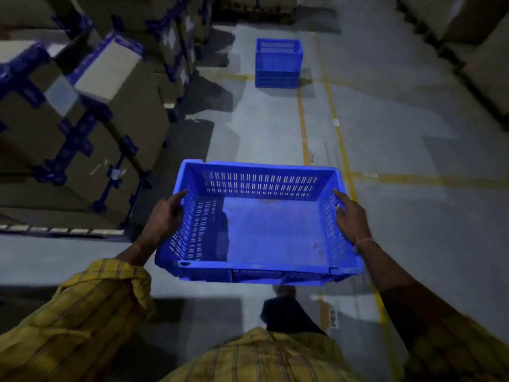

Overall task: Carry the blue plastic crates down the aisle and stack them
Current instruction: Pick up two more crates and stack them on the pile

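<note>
Crate [272,232]: carried empty and open side up, level at waist height, well short of the stack [278,63] and in line with it down the aisle.
Left hand [165,216]: clasped on the left wall of the crate, fingers curled over the rim.
Right hand [351,216]: clasped on the right wall, fingertips over the rim, thin band at the wrist.
Stack: blue crates piled on the floor far ahead of the carried one, rim free on top; how many cannot be told.
Step in hand: carrying, by the look of it; placing not yet begun.
Doing it well: best kept level and square to the stack, walked straight up the aisle, lowered corner to corner onto the top rim, released only once seated.
Risk: slotted walls give little purchase, so a tilt could slip a grip; dim light could hide a misaligned corner.
Floor [413,244]: grey concrete, yellow lines [303,128] running from beside the crate toward the stack, small labels along them.
Boxes [91,111]: cartons with blue corner pieces stacked left of the crate; more cartons right of the stack.
Light: low, patchy, blurred at the edges.
</note>
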`<state>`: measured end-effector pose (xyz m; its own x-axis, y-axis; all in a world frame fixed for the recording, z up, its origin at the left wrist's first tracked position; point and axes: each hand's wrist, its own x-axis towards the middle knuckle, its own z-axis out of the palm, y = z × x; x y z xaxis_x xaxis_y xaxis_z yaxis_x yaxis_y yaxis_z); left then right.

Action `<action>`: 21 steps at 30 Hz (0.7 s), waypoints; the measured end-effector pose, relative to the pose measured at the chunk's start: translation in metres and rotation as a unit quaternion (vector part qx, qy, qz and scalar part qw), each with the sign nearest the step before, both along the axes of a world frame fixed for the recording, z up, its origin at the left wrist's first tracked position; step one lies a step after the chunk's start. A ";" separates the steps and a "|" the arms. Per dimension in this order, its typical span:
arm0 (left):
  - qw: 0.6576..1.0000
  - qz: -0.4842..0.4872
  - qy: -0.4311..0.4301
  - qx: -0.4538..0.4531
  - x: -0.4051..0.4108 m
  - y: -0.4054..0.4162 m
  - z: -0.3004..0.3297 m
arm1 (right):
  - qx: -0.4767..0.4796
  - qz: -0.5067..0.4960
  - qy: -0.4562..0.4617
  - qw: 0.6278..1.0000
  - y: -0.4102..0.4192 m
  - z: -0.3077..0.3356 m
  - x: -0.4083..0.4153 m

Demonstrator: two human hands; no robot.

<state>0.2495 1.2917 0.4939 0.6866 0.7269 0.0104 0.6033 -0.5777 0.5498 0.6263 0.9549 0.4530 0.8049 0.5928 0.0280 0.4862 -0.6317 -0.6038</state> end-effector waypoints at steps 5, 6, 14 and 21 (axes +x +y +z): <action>1.000 -0.001 -0.007 -0.002 0.105 0.068 -0.012 | 0.003 0.000 0.009 1.000 0.062 -0.010 0.098; 1.000 0.005 -0.012 0.002 0.127 0.079 -0.014 | 0.006 0.001 0.010 1.000 0.076 -0.010 0.119; 1.000 0.001 -0.023 0.011 0.280 0.167 0.003 | 0.019 -0.007 0.041 0.999 0.166 0.025 0.278; 0.999 -0.016 -0.048 0.016 0.384 0.231 0.009 | 0.012 0.013 0.016 1.000 0.240 0.038 0.390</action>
